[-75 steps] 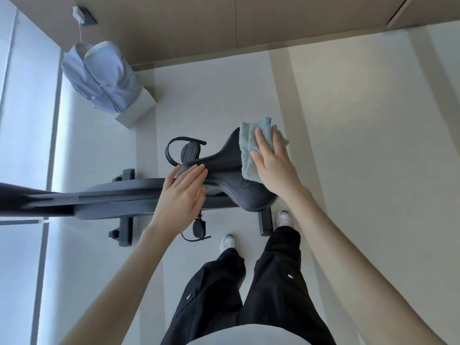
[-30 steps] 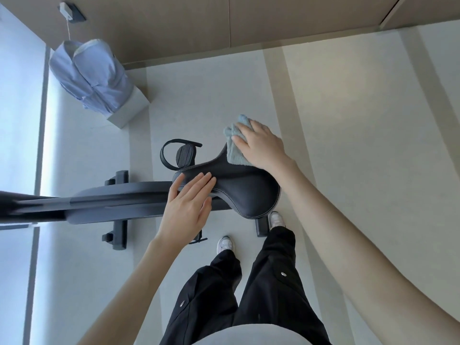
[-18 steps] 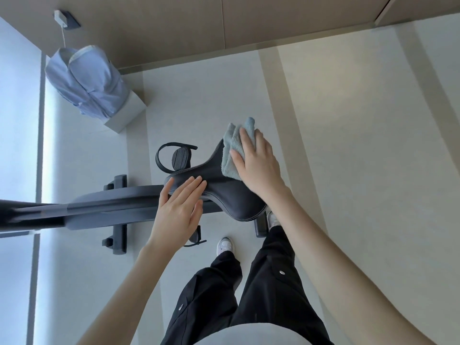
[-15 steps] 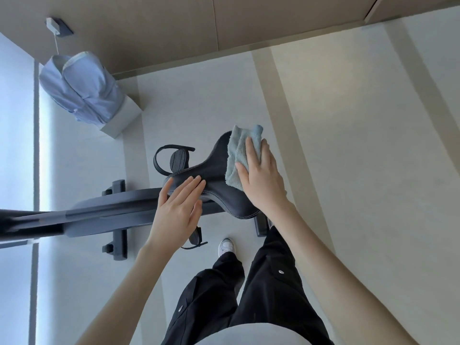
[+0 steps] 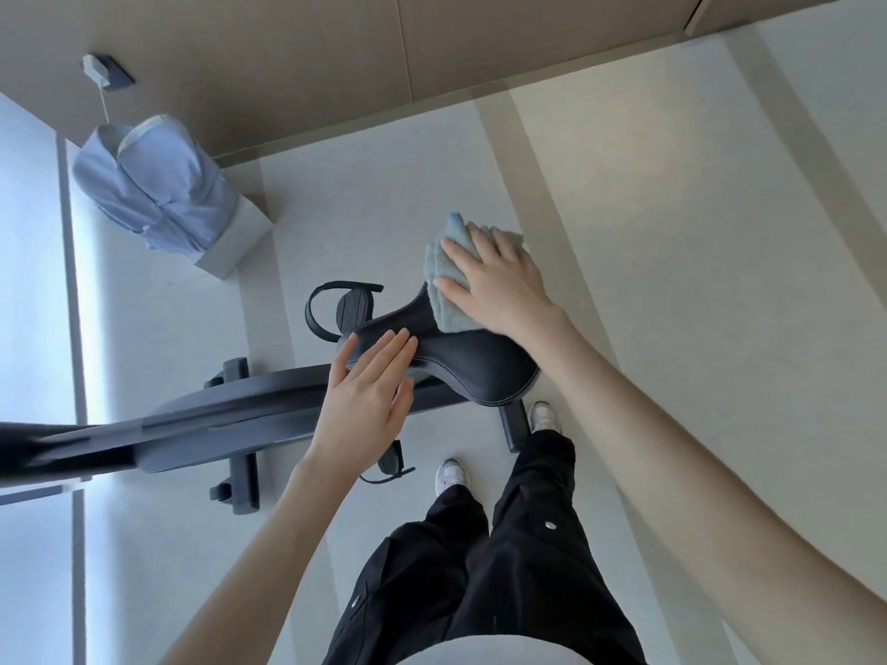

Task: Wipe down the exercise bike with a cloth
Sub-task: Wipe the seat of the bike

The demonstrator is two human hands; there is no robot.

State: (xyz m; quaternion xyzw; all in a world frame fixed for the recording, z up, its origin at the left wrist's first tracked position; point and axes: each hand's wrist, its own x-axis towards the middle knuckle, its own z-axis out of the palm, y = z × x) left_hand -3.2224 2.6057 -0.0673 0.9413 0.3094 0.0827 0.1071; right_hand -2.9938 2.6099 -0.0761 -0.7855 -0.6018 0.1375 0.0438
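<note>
The flat right hand (image 5: 499,285) presses the fluffy light-blue cloth (image 5: 449,309) on the black seat (image 5: 480,371); the flat left hand (image 5: 365,400) rests there.

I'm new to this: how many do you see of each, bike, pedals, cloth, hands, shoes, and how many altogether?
Bike: 1
Pedals: 2
Cloth: 1
Hands: 2, left hand and right hand
Shoes: 2
Total: 8

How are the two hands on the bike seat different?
The right hand presses a blue cloth onto the wide end of the seat; the left hand is bare and rests on the narrow end. The right hand reaches farther away than the left hand. Both lie flat, fingers straight.
</note>
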